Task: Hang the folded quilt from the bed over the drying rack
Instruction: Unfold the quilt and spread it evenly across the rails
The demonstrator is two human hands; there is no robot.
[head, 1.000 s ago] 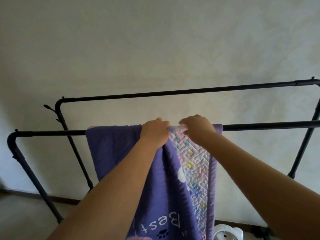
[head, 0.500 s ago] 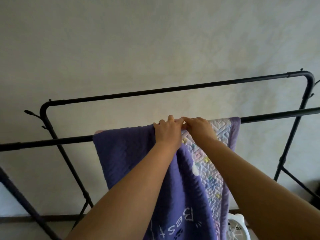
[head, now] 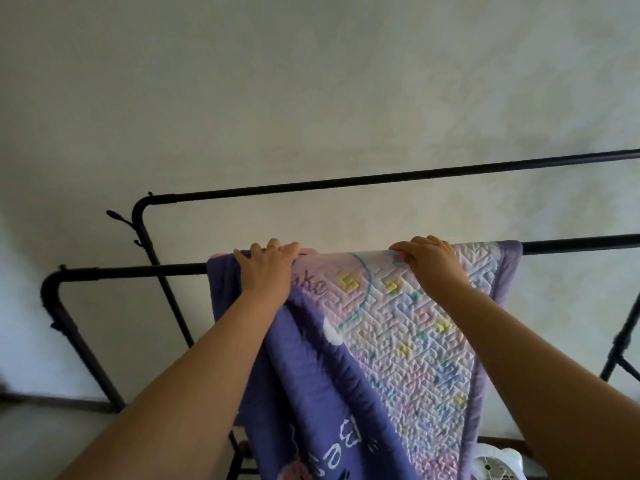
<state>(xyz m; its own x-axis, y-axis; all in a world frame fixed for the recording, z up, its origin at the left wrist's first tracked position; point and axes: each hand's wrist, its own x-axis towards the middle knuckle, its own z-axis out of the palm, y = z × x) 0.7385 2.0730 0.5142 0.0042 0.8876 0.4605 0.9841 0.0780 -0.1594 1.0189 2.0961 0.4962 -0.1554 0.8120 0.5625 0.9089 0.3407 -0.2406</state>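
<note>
A purple quilt [head: 398, 348] with a pastel maze-patterned panel and white lettering hangs over the near rail of the black drying rack [head: 131, 270]. It drapes down toward me. My left hand [head: 266, 268] lies on the quilt's top fold near its left edge, fingers stretched over the rail. My right hand [head: 429, 261] grips the top fold further right, fingers curled over the fabric at the rail. The quilt's far side is hidden behind the rail.
The rack's far rail [head: 381, 178] runs higher and behind, close to a pale wall [head: 311, 81]. Its slanted black legs [head: 86, 344] stand left and right. A white fan [head: 498, 465] sits on the floor at the lower right.
My hands, side by side at the middle of the rail before, have moved apart along it. The quilt is spread wider, showing more of the pastel panel.
</note>
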